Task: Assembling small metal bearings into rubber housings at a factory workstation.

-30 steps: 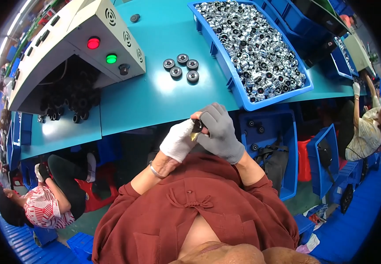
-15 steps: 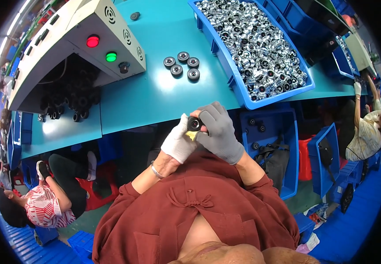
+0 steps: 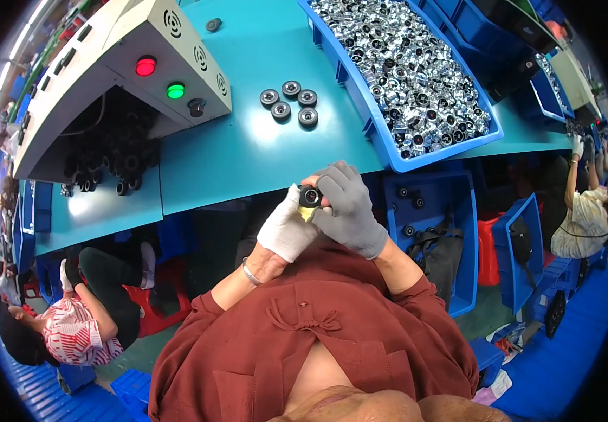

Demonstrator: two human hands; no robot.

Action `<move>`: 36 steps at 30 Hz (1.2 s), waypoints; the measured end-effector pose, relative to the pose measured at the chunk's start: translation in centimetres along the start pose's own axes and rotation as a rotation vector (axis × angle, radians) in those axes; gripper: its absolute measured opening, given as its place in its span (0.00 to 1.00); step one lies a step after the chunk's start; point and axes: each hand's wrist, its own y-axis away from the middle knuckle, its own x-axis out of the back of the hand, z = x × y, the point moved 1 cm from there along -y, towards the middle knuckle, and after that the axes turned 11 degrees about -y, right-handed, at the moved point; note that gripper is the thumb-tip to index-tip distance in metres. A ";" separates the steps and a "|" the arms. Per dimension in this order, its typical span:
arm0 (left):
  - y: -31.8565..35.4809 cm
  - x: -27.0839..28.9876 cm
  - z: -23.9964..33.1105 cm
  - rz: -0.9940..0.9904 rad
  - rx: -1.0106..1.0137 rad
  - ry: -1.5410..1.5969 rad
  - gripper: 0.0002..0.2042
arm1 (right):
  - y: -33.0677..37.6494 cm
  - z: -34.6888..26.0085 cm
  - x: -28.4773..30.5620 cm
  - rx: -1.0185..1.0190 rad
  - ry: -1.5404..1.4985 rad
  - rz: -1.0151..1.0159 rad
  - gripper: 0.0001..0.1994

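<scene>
Both hands meet in front of my chest, just off the table's near edge, around one small black wheel [image 3: 309, 197]. My left hand [image 3: 284, 228], in a white glove, grips it from the left with the fingers closed. From the right my right hand [image 3: 350, 211], in a grey glove with bare fingertips showing, pinches the same wheel. Its round face with a pale ring points up. A bit of yellow material [image 3: 306, 213] shows below the wheel between the hands; I cannot tell what it is. Beyond them, several black wheels [image 3: 281, 110] lie grouped on the teal table [image 3: 248, 155].
A blue tray [image 3: 406, 166] heaped with shiny metal-and-black parts stands at the right. At the left is a white machine [image 3: 205, 91] with red and green lights and black wheels beneath. A blue crate [image 3: 466, 260] holds a dark bag [image 3: 439, 257]. Other people sit at both sides.
The wheel stays in both hands, which have barely moved. Its face is tilted slightly differently. At the far right the other person's arm has shifted.
</scene>
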 end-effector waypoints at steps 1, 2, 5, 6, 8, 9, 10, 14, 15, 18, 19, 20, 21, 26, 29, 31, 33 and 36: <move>-0.2 0.5 0.0 -0.073 -0.027 -0.033 0.19 | 0.0 0.0 0.0 -0.005 -0.017 0.002 0.18; -0.3 1.0 0.0 -0.072 -0.028 -0.033 0.19 | 0.0 0.0 -0.1 -0.010 -0.034 0.004 0.18; -0.7 1.7 0.2 -0.152 -0.045 -0.052 0.20 | -0.2 -0.1 0.0 -0.064 -0.129 0.029 0.20; -0.5 1.6 0.2 -0.138 -0.022 -0.045 0.20 | -0.2 -0.1 0.0 -0.063 -0.130 0.027 0.20; -0.3 1.0 0.2 -0.125 -0.003 -0.037 0.20 | -0.1 -0.1 0.4 -0.090 -0.174 0.027 0.21; -0.1 0.2 0.3 -0.119 -0.008 -0.020 0.21 | -0.2 -0.2 0.5 -0.086 -0.173 0.022 0.21; 0.0 -0.3 0.4 -0.114 -0.015 -0.002 0.21 | -0.1 -0.3 0.6 -0.131 -0.209 0.013 0.20; -0.1 -0.5 1.2 -0.060 -0.105 -0.428 0.21 | 0.4 -0.1 1.2 -0.419 -0.713 0.082 0.24; 0.0 -0.3 1.5 0.001 -0.222 -0.732 0.20 | 0.5 -0.6 1.6 -0.582 -0.993 0.139 0.25; 1.1 -1.0 1.8 0.275 -0.469 -1.043 0.16 | 1.6 0.9 1.6 -0.722 -1.606 0.178 0.28; 1.3 -1.2 2.1 0.312 -0.479 -1.011 0.15 | 1.6 1.1 0.8 -0.738 -1.779 0.214 0.29; 1.2 -1.2 2.1 0.309 -0.490 -0.997 0.15 | 1.7 0.9 0.9 -0.795 -1.931 0.244 0.30; 1.4 -1.2 2.3 0.314 -0.509 -1.020 0.15 | 1.9 1.2 0.6 -0.799 -1.919 0.234 0.30; 1.1 -1.6 2.7 0.321 -0.541 -1.046 0.14 | 2.6 2.9 -1.1 -0.679 -2.311 0.073 0.30; 0.5 -1.3 2.9 0.342 -0.545 -0.948 0.13 | 2.1 2.3 -1.1 -0.718 -2.143 0.088 0.30; 0.2 -0.4 3.1 0.277 -0.511 -0.975 0.12 | 2.0 2.1 -0.9 -0.705 -2.066 0.093 0.29; 0.2 -0.4 3.0 0.269 -0.489 -0.972 0.12 | 1.7 1.4 -0.7 -0.692 -1.992 0.099 0.29; 0.1 -0.8 3.0 0.254 -0.468 -1.005 0.10 | 1.0 0.0 -0.3 -0.778 -1.681 0.182 0.27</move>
